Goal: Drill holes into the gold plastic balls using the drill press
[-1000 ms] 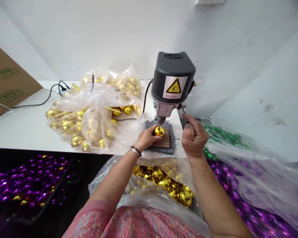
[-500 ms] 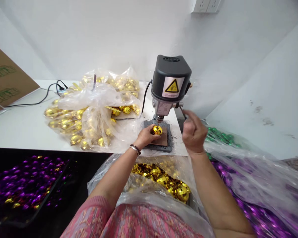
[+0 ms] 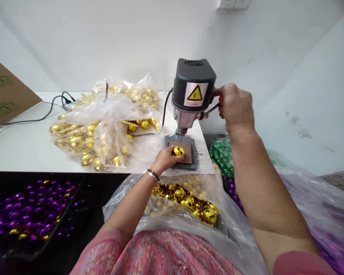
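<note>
My left hand [image 3: 166,157] pinches a shiny gold faceted ball [image 3: 178,151] between thumb and fingers, over the brown board [image 3: 187,152] on the base of a small drill press [image 3: 193,86]. The drill chuck [image 3: 183,131] is above and slightly right of the ball, and the bit is clear of it. Raised at the right of the motor housing, my right hand [image 3: 238,107] is closed round the end of the feed lever [image 3: 213,109]. Its fingertips are partly hidden behind the hand.
Clear bags of gold balls [image 3: 87,141] cover the table's [image 3: 25,149] middle. Below its front edge sits an open bag of gold balls [image 3: 186,200]. Purple balls [image 3: 31,210] fill a dark bin at left; green balls [image 3: 222,154] lie at right. A cardboard box [image 3: 10,91] stands left.
My right hand has swung the lever up and away from me. The bit has lifted off the gold ball, which my left hand still holds, slightly tilted. The view has shifted a little.
</note>
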Motion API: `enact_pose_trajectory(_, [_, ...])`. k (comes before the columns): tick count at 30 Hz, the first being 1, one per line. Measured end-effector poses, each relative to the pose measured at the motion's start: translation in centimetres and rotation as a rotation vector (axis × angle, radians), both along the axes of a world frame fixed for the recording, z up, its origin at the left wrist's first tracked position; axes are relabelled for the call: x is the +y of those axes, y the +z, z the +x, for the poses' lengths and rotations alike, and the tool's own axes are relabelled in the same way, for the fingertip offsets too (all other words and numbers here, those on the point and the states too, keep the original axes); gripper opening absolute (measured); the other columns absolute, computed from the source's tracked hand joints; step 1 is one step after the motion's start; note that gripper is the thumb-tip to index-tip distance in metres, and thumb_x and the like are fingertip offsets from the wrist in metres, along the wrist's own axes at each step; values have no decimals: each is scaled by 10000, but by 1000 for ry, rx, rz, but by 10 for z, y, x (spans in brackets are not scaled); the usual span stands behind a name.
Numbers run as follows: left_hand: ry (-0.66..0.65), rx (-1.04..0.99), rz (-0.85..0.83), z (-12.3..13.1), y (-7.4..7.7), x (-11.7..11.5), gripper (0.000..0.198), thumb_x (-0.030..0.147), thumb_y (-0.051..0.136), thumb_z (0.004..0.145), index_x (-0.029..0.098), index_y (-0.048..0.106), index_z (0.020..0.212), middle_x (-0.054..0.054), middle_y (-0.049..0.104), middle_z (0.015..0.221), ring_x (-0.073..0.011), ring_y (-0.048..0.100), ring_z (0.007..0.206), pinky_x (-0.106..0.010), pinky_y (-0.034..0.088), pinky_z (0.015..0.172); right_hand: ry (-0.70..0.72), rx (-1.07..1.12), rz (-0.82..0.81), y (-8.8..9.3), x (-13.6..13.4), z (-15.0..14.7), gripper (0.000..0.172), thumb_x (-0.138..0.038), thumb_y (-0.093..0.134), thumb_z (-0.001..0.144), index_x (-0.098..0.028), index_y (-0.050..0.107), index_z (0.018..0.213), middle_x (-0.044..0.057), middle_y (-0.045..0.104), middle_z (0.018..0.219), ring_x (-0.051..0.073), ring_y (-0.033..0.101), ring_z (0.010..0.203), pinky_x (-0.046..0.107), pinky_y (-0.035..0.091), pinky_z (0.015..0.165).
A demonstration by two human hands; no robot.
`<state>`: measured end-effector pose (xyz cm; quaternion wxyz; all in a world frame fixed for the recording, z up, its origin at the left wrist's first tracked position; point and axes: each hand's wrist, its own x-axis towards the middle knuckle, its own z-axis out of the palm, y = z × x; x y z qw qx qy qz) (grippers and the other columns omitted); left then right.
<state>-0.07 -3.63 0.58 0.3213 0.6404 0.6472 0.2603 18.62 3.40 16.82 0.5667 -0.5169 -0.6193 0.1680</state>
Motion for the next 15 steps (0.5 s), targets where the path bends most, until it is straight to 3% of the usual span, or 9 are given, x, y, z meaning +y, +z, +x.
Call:
enact_pose_trajectory(5, [-150, -291, 80, -11, 11, -40, 602, 307, 752, 754, 171, 609, 1323, -66, 723, 1123, -196, 678, 975, -299, 544, 883, -15, 104, -66, 10, -6, -4, 343, -291, 463, 929, -92, 692, 769, 32, 629, 686, 64, 556, 719, 231, 440, 743])
enact_pose_trajectory(8, [-151, -429, 171, -15, 25, -62, 606, 274, 745, 757, 180, 594, 1337, -73, 705, 1212, -194, 680, 1052, -299, 548, 953, -37, 75, -55, 9, -2, -3, 374, -311, 443, 933, -91, 681, 747, 22, 592, 651, 62, 526, 691, 240, 422, 715])
enact_pose_trajectory(15, [-79, -284, 442, -20, 50, -91, 605, 259, 782, 757, 203, 603, 1333, -99, 701, 1281, -220, 681, 1143, -317, 563, 1002, -71, 46, -93, 17, 5, -5, 409, -333, 412, 922, -88, 697, 762, 63, 650, 692, 74, 535, 687, 266, 432, 719])
